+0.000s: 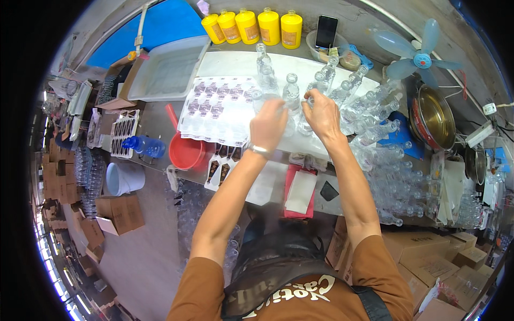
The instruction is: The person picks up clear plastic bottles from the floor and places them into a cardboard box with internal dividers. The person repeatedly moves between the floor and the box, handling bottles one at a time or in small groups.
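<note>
My left hand (269, 124) is smeared by motion over the white work surface, beside clear glass bottles; whether its fingers hold anything cannot be made out. Close by on its right stands an upright clear bottle (291, 92). Fingers of my right hand (323, 113) are bent and closed at the neck of another clear bottle (304, 126), partly hidden by the hand. A tall clear bottle (263, 63) rises farther back. Left of my hands lies a sheet of printed labels (214, 109), with several labels gone from its lower part.
Many clear bottles (369, 131) crowd the right side. Yellow bottles (269, 28) line the back, beside a basket holding a phone (326, 32). A fan (422, 60) stands back right. On the left are a red dipper (186, 151), a plastic tray (170, 69) and a blue bottle (144, 146).
</note>
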`<action>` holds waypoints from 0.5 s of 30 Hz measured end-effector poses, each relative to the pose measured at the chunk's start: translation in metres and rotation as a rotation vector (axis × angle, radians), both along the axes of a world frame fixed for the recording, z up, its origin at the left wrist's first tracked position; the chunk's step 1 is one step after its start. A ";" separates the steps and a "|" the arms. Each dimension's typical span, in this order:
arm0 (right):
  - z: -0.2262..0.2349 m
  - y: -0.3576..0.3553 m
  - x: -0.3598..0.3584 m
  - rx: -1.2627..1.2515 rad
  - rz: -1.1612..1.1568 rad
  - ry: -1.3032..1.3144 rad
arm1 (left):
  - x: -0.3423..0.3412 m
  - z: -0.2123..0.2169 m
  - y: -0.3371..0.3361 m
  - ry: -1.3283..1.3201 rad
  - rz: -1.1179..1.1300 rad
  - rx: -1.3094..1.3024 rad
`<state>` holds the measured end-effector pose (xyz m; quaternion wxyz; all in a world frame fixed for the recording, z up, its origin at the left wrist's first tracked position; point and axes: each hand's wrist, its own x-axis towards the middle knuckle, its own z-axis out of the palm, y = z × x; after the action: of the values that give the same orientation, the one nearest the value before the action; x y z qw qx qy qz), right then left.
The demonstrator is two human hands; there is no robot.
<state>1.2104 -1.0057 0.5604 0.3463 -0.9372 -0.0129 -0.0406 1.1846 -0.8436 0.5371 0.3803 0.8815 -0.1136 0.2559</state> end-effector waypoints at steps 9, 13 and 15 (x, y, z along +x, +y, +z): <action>0.034 0.034 0.038 -0.194 0.106 0.069 | 0.021 0.035 0.030 0.518 0.174 0.310; 0.013 0.038 0.060 -0.306 0.133 0.059 | 0.031 0.032 0.035 0.547 0.190 0.363; -0.011 0.031 0.069 -0.358 0.156 0.005 | 0.027 0.032 0.039 0.554 0.205 0.314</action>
<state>1.2798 -0.9751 0.5495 0.1761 -0.9801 -0.0917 -0.0081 1.2117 -0.8048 0.5688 0.2288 0.9722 0.0452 0.0226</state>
